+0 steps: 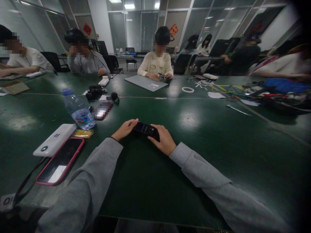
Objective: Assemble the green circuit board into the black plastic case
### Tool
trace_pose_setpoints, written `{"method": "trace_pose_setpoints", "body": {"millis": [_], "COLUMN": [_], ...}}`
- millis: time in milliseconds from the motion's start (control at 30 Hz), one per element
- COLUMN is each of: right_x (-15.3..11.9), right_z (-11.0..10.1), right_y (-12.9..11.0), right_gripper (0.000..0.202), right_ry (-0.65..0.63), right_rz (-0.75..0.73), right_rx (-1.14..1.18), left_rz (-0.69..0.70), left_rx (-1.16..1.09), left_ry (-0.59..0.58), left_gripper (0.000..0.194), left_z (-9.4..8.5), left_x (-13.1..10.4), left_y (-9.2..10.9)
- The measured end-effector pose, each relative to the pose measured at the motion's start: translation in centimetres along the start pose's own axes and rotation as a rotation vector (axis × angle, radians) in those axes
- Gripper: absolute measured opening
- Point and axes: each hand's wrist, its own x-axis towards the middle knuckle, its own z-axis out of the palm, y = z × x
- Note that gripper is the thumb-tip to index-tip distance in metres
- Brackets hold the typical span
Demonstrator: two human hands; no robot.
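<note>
Black device (145, 128) gripped at both ends

A pink-edged phone (58, 161) lies on the worktop (194, 116), left of the left hand (125, 129), curled closed on the device's left end; the right hand (165, 139) closes around its right.

There are two red-rimmed phones (61, 159), one black device (145, 128), one bottle (79, 110), one power bank (55, 139), one yellow packet (83, 134), one white ring (183, 90) and two red wall decorations (173, 30).
</note>
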Motion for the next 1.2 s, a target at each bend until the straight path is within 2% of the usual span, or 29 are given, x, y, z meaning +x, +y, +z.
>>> {"method": "trace_pose_setpoints", "body": {"millis": [167, 467, 533, 633, 700, 867, 967, 1100, 1200], "right_x": [0.0, -0.1, 0.0, 0.0, 0.2, 0.6, 0.6, 0.6, 0.6], "right_z": [0.2, 0.4, -0.1, -1.2, -1.8, -1.4, -0.7, -0.2, -0.1], "right_y": [0.6, 0.8, 0.4, 0.0, 0.2, 2.7, 4.3, 5.4, 5.6], "right_gripper": [0.046, 0.048, 0.048, 0.055, 0.058, 0.053, 0.055, 0.058, 0.059], "right_ry": [0.032, 0.013, 0.099, 0.394, 0.531, 0.564, 0.547, 0.536, 0.521], "right_rz": [0.137, 0.096, 0.100, 0.127, 0.150, 0.251, 0.368, 0.439, 0.450], "right_rx": [0.080, 0.068, 0.115, 0.095, 0.029, 0.029, 0.118, 0.204, 0.218], "left_rz": [-0.028, -0.015, 0.007, 0.048, 0.056, 0.077, 0.079, 0.042, 0.037], "left_rx": [0.013, -0.033, -0.059, -0.080, -0.038, 0.115, 0.178, 0.226, 0.164], "left_ry": [0.053, 0.054, 0.054, 0.034, -0.001, -0.040, 0.034, 0.278, 0.314], "left_gripper": [0.059, 0.055, 0.054, 0.055, 0.057, 0.064, 0.050, 0.032, 0.033], "left_z": [0.2, 0.3, 0.4, 0.3, 0.2, 0.1, 0.1, 0.0, -0.1], "left_x": [0.2, 0.5, 0.5, 0.5, 0.3, -0.1, -0.2, 0.1, 0.3], "left_y": [-0.5, -1.0, -1.1, -1.1, -1.1, -0.5, -0.4, -1.0, -1.5]}}
